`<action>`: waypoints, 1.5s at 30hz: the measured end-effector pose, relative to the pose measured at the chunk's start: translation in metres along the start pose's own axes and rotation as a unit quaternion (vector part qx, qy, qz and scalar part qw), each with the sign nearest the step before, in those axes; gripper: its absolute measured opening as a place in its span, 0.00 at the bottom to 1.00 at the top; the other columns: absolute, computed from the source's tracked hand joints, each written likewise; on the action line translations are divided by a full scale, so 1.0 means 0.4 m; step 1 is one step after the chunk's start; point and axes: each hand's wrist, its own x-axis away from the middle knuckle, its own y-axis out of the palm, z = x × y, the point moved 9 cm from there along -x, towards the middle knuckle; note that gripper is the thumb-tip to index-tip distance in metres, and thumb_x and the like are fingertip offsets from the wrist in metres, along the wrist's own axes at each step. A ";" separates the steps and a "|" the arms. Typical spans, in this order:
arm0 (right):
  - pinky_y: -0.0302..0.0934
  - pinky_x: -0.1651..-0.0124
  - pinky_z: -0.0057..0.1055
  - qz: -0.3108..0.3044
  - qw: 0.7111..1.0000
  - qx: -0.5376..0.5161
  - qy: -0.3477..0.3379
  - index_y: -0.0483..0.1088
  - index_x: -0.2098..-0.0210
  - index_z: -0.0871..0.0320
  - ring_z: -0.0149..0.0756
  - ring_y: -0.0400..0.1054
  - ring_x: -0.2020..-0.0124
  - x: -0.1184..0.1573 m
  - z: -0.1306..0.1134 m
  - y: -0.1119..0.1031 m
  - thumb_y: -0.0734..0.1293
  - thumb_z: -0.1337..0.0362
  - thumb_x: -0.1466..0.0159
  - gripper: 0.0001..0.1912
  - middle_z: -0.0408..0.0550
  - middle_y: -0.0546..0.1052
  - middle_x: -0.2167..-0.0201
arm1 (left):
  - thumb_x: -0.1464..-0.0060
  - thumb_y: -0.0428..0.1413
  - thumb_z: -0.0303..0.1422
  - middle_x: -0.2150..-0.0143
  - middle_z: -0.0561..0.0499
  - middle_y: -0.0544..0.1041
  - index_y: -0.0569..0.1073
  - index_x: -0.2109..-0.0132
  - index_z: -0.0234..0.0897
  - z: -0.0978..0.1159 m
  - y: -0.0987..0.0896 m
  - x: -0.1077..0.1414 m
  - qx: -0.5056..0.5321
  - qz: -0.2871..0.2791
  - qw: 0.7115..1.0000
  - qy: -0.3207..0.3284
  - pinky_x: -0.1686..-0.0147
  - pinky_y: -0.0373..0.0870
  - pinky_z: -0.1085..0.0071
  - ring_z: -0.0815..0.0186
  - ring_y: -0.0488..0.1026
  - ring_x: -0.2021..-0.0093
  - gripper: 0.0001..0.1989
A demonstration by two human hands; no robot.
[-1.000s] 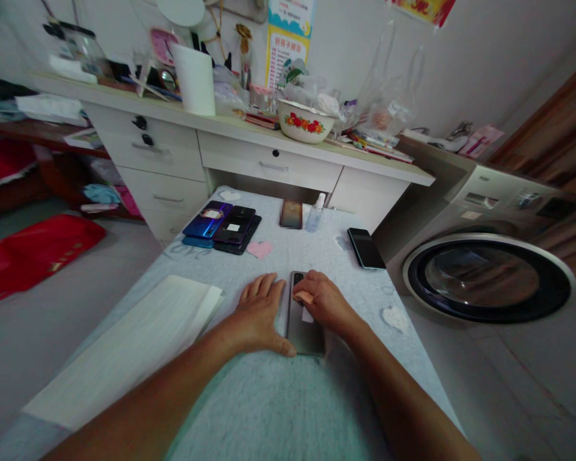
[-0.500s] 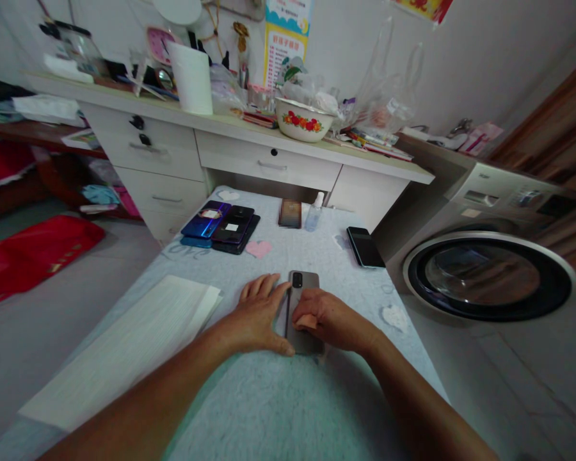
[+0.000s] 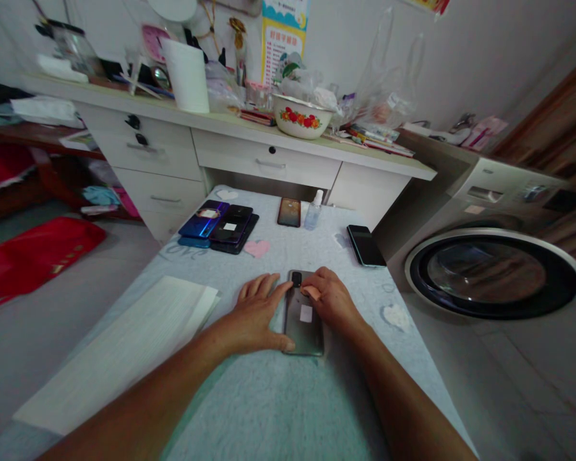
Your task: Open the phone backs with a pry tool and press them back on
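Observation:
A grey smartphone (image 3: 305, 336) lies back up on the cloth-covered table, its camera block at the top and a small white label on its back. My left hand (image 3: 256, 317) rests along its left side with fingers spread, forefinger by the upper edge and thumb on the lower corner. In my right hand (image 3: 333, 296) is a small orange cloth (image 3: 311, 292), pinched in closed fingers and pressed on the phone's back near the camera. Part of the phone's upper right is hidden by that hand.
Several phones (image 3: 230, 227) lie at the back left, a brown phone (image 3: 288, 212) and a spray bottle (image 3: 313, 210) at the back. A black phone (image 3: 366, 246) is by the right edge. White folded sheets (image 3: 120, 352) lie left; a washing machine (image 3: 489, 262) stands right.
My right hand has moved up the phone's back with the orange cloth, toward the camera, uncovering the white label. My left hand has stayed in place.

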 end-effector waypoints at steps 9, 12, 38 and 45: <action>0.57 0.59 0.29 -0.036 0.999 -0.020 -0.004 0.76 0.66 0.57 0.34 0.64 0.64 0.014 -0.002 -0.011 0.66 0.70 0.38 0.06 0.45 0.70 0.68 | 0.61 0.62 0.54 0.29 0.37 0.47 0.51 0.32 0.41 0.004 -0.004 0.000 0.000 -0.007 1.000 -0.001 0.37 0.43 0.46 0.42 0.39 0.30 0.53; 0.58 0.60 0.29 -0.059 0.997 -0.048 -0.028 0.76 0.67 0.57 0.33 0.65 0.65 0.024 -0.019 -0.011 0.67 0.71 0.40 0.05 0.45 0.71 0.68 | 0.61 0.62 0.54 0.29 0.37 0.46 0.51 0.32 0.40 0.006 -0.005 0.001 -0.005 -0.009 1.000 -0.001 0.37 0.43 0.47 0.42 0.39 0.30 0.53; 0.59 0.59 0.30 -0.099 0.988 -0.103 -0.063 0.76 0.68 0.56 0.34 0.66 0.64 0.052 -0.036 -0.009 0.69 0.69 0.41 0.03 0.44 0.73 0.69 | 0.60 0.63 0.53 0.29 0.37 0.46 0.52 0.32 0.40 0.006 -0.002 0.000 -0.013 -0.013 1.000 -0.002 0.36 0.43 0.47 0.43 0.40 0.30 0.53; 0.56 0.59 0.32 0.008 0.999 -0.023 -0.034 0.77 0.64 0.57 0.37 0.63 0.63 0.027 -0.012 0.009 0.68 0.68 0.38 0.05 0.47 0.70 0.69 | 0.60 0.62 0.53 0.29 0.38 0.46 0.51 0.32 0.40 0.001 0.001 0.001 -0.015 -0.008 1.000 0.000 0.36 0.43 0.47 0.43 0.39 0.30 0.53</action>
